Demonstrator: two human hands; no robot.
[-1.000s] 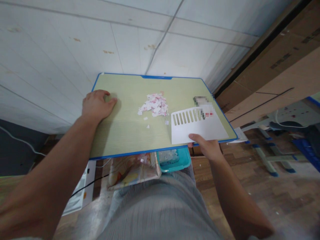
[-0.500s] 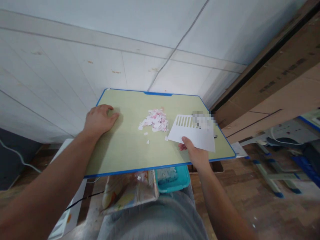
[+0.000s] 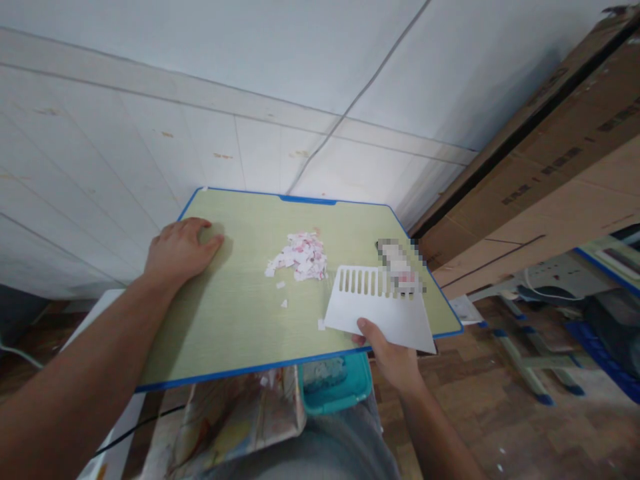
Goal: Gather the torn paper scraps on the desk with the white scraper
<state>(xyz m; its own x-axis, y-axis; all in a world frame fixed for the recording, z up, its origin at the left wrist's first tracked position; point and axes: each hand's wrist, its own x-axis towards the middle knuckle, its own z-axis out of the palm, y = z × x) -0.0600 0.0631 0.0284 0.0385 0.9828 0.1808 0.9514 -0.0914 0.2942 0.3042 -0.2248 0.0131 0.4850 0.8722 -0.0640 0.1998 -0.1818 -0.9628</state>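
My right hand (image 3: 393,353) grips a white card (image 3: 373,313) with a row of slots cut along its far side. The thumb lies on top of the card and the other fingers are mostly hidden under it. The card hovers over the front right of a pale green desk (image 3: 240,320) with a blue rim. Left of the card lies a pile of small white and pink paper scraps (image 3: 305,257), with a few loose bits nearer me. At the desk's left side rests my left hand (image 3: 183,250), empty, thumb apart from the curved fingers.
A pixelated object (image 3: 397,263) lies at the desk's right, just beyond the card. Below the front edge are a teal tub (image 3: 337,397) and a patterned bag-like container (image 3: 250,413). Large cardboard boxes (image 3: 540,187) stand at the right, and a white wall (image 3: 200,147) rises behind.
My right hand has drawn the slotted card toward the desk's front edge, uncovering more of the pixelated object. My left hand stays at the left side. The camera view has shifted slightly.
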